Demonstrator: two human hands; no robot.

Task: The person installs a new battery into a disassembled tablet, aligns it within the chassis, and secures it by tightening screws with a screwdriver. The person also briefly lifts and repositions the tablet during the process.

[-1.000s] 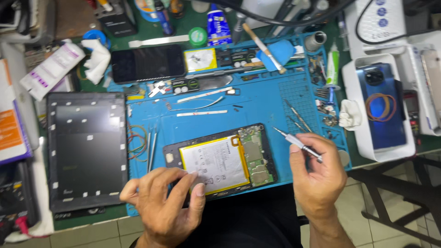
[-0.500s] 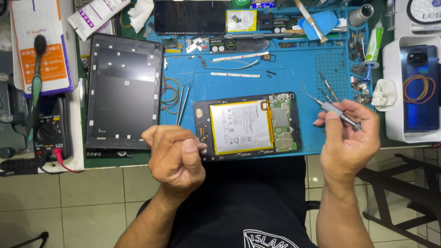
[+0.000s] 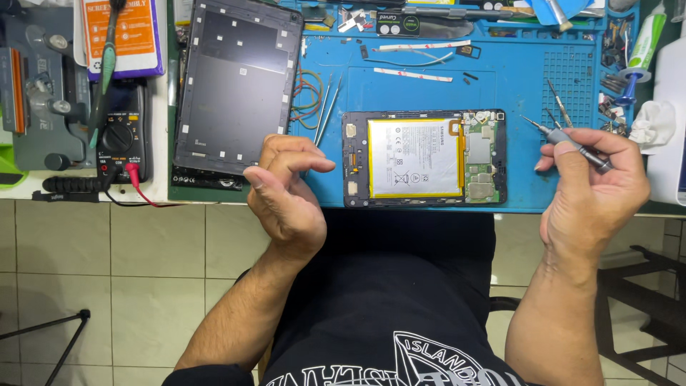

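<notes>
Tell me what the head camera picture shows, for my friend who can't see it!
A person's right hand holds a small screwdriver beside an opened tablet showing its battery and circuit board, on a blue work mat. The left hand hovers empty, fingers curled, at the mat's front edge. A dark tablet back cover and a multimeter lie to the left.

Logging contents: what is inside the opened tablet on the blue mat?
Inside the tablet: a white battery and a green circuit board. Whatever lies beneath them is covered.
</notes>
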